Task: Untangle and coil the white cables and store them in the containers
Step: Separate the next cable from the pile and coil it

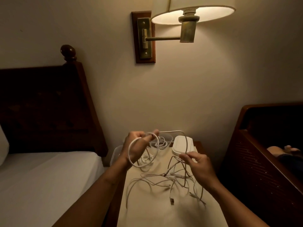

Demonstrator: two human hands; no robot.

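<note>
Above the nightstand [147, 210], a part-wound coil [129, 153] of white cable is held up in the left hand [136, 145], whose fingers are curled round the loops. The free run of the same cable is arched over to the right hand [199, 164], where it is pinched between thumb and fingertips. Below that hand the run is lost in the tangle [172, 177] (several white leads, crossed and looped, plugs showing) lying on the tabletop.

Risks, as judged:
- If the run is drawn in faster than it is freed, a knot may be tightened.
- The whole tangle may be dragged toward an edge and dropped.
- The lidded box [182, 145], just behind the right hand, may be snagged by the arched run and shifted.
- The loops may spring apart if the left grip is slackened.

Containers:
- A clear round tub [170, 137] at the back is seen to hold one coiled lead.
- A clear flat box [115, 154] at the left is largely hidden by the left hand.
- A small coil [146, 158] near the flat box cannot be placed inside or outside it with certainty.
- The contents of the white lidded box are concealed.

A bed [41, 177] is seen to the left of the nightstand, and a lit wall lamp [188, 13] above it.
</note>
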